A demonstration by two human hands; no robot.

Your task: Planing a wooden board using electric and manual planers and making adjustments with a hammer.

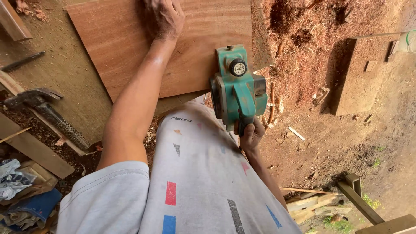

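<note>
Fingers of my right hand wrap the green planer at the board's edge; my left hand presses flat, spread on top.

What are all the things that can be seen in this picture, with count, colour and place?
board: one, reddish brown, top centre, lying flat on the bench
electric planer: one, green with a black knob, at the board's right edge
hammer: one, dark head, mesh-patterned handle, left side
wood shavings: a heap, reddish brown, top right on the ground
wood scraps: several, pale, bottom right on the ground
rags: a pile, blue and grey, bottom left
shirt: one, pale grey with red, blue and grey marks, bottom centre
left hand: one, pressed flat on the board
right hand: one, gripping the planer's handle
</note>
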